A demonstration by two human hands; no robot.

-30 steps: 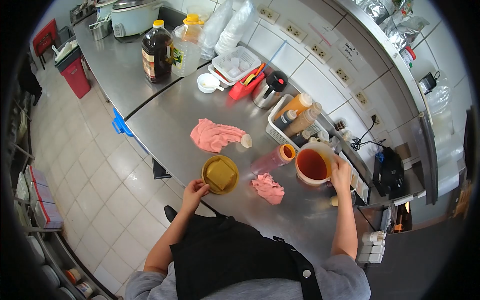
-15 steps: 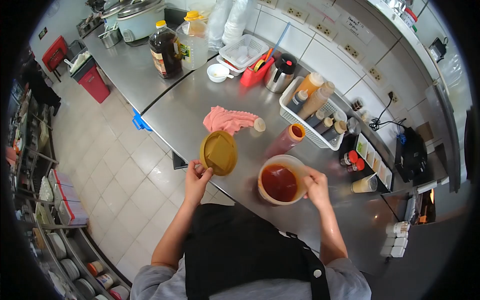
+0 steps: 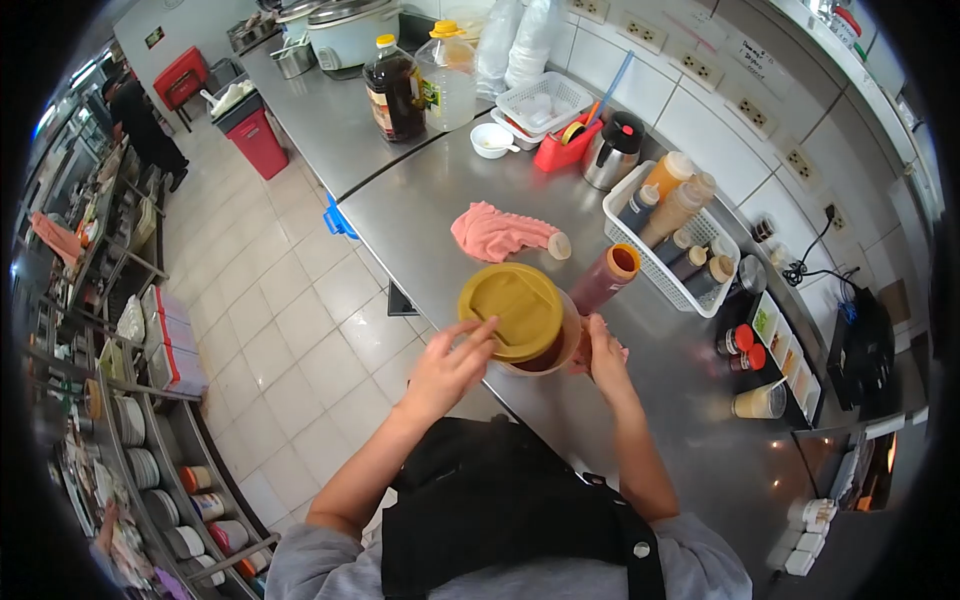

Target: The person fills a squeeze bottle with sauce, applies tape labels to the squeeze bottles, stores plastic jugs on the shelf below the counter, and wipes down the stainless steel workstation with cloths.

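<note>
My left hand holds a round mustard-yellow plastic lid at its near-left edge, fingers over the top. The lid sits over the left part of a translucent plastic sauce container. Dark red sauce shows through the gap left at the near-right side. My right hand is closed around the container's right side, its fingertips partly hidden. Just behind stands an uncapped squeeze bottle of red sauce. A pink cloth lies farther back, with a pale bottle cap beside it.
A white basket of sauce bottles stands back right, near red-lidded jars and a cup. Behind are a steel thermos, a white bowl and large jugs. A person stands far left.
My left hand has brought the lid rightward over the sauce container, covering much of its mouth. My right hand now lies against the container's side. The camera view has shifted.
</note>
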